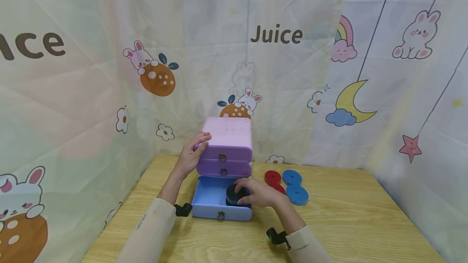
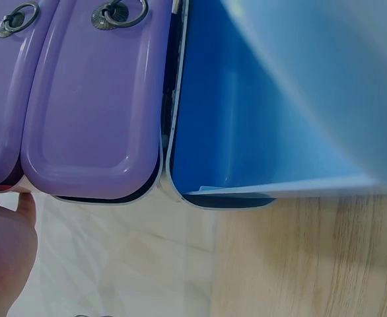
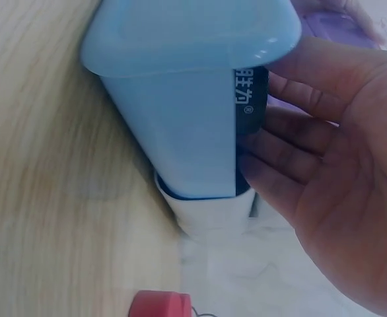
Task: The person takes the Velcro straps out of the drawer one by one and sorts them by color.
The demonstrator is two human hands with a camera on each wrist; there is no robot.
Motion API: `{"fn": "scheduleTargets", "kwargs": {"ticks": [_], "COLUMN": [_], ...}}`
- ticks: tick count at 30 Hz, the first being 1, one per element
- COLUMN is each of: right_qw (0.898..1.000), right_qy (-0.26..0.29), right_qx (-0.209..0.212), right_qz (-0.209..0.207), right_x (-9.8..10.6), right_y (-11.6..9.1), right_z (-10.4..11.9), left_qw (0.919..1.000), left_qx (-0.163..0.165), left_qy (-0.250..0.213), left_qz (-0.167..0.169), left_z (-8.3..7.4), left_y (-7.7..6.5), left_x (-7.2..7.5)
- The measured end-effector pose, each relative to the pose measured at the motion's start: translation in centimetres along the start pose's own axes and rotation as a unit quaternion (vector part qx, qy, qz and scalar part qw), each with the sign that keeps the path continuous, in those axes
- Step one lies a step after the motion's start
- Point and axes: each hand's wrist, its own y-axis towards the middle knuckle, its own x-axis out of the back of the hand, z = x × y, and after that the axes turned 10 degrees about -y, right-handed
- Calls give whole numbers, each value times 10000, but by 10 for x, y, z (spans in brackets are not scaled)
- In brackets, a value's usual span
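Note:
A small cabinet with a pink top (image 1: 228, 131) and two closed purple drawers (image 1: 234, 169) stands on the table. Below them, a blue drawer (image 1: 208, 192) is pulled out. My left hand (image 1: 190, 155) rests against the cabinet's upper left side, its fingers reaching over the top edge. Inside the blue drawer, at its right end, sit black round rolls (image 1: 232, 195), seemingly stacked. My right hand (image 1: 257, 192) grips the upper black roll between thumb and fingers. White lettering shows on a black roll (image 3: 249, 99) in the right wrist view, partly behind the drawer wall.
Right of the cabinet lie two red rolls (image 1: 272, 177) and two blue rolls (image 1: 297, 195) on the wooden table (image 1: 351, 214). A printed cloth (image 1: 285, 92) hangs close behind the cabinet and along both sides. Small ring pulls (image 1: 221, 215) stick out from the drawer fronts.

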Motion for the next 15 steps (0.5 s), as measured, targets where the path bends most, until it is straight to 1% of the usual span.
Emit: {"fn": "scheduleTargets", "kwargs": {"ticks": [9, 15], "right_qw": [9991, 9978], "right_qy": [402, 598], "right_qx": [131, 288], "right_qz": [-95, 8], "right_x": [15, 24], "right_y": [-13, -22], "right_z": [-6, -13], "left_qw": [10000, 10000], "left_qx": [-19, -35], "left_qy": [-30, -7], "left_qz": [-14, 2], "left_z": [-1, 0], "left_y": [0, 1], "left_x": [-1, -1]}}
